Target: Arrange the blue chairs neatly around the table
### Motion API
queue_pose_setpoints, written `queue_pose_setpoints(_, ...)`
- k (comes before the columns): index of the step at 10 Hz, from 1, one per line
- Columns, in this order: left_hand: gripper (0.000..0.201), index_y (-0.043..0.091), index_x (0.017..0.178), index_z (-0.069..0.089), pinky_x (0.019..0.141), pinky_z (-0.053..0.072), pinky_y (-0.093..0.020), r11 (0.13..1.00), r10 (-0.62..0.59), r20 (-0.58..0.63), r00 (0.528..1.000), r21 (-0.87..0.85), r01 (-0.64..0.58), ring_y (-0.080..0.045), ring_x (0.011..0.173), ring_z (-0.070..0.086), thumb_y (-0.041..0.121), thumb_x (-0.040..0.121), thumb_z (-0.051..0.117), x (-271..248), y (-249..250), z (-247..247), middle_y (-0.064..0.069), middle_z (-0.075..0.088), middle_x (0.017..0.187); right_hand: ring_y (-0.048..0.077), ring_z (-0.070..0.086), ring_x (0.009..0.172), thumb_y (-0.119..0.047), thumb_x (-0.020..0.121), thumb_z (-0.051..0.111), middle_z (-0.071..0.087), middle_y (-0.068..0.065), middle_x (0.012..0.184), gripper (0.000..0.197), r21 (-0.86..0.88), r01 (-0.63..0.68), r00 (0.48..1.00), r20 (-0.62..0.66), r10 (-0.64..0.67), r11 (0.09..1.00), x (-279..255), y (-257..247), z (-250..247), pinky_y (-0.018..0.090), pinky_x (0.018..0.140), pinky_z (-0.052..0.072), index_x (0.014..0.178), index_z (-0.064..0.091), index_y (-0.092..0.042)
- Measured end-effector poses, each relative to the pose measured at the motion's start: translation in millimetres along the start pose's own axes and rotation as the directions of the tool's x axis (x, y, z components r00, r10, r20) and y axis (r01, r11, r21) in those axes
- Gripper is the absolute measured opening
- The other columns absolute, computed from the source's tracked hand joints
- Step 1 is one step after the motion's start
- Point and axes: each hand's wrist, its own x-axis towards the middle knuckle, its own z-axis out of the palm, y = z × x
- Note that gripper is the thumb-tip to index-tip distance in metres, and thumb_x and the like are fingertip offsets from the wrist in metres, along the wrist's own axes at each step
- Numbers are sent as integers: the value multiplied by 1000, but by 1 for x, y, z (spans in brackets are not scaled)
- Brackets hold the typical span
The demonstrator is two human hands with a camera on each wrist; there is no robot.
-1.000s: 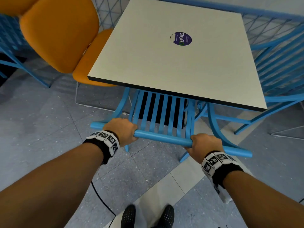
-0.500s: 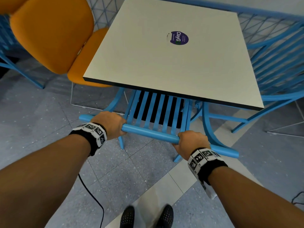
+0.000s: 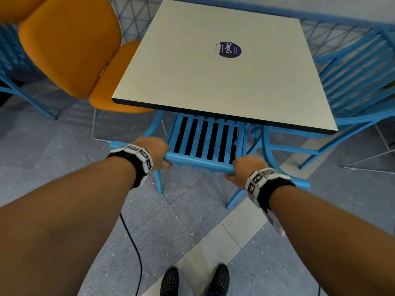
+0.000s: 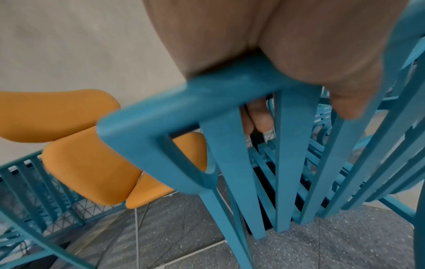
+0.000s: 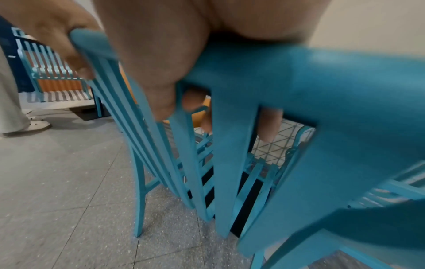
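A blue slatted chair [image 3: 205, 144] stands at the near edge of the square white table [image 3: 213, 82], its seat hidden under the tabletop. My left hand [image 3: 157, 151] grips the left part of its top rail [image 3: 198, 162], and my right hand [image 3: 242, 170] grips the right part. In the left wrist view my left hand [image 4: 276, 60] has fingers and thumb wrapped round the rail [image 4: 184, 98]. The right wrist view shows my right hand [image 5: 161, 60] curled over the same rail [image 5: 299, 72]. A second blue chair [image 3: 354, 82] stands at the table's right side.
An orange padded chair [image 3: 72, 45] sits at the table's left side. A blue mesh railing [image 3: 333, 30] runs behind the table. A black cable [image 3: 133, 242] trails on the grey tiled floor by my shoes [image 3: 170, 282]. Another person's foot [image 5: 34, 125] shows at far left.
The chair has slid further in under the table, with both hands still gripping its top rail. The view has shifted slightly with it.
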Motion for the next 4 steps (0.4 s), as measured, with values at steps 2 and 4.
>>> queue_pose_setpoints(2, 57, 23, 128, 51, 81, 49, -37, 985, 16, -59, 998, -171, -26, -25, 108, 57, 59, 83, 55, -44, 30, -23, -2, 58, 123, 21, 60, 80, -56, 82, 62, 63, 2, 94, 43, 147, 42, 996, 66, -52, 988, -32, -9, -33, 33, 68, 50, 104, 55, -20)
queue_pose_setpoints(4, 62, 23, 138, 43, 107, 39, -36, 858, -6, -114, 993, -512, -53, -20, 130, 45, 58, 87, 50, -114, 65, 13, 0, 46, 145, 26, 53, 118, -57, 84, 57, 54, 3, 133, 62, 411, 45, 998, 25, -61, 911, -110, -36, -24, 42, 98, 47, 135, 43, -26)
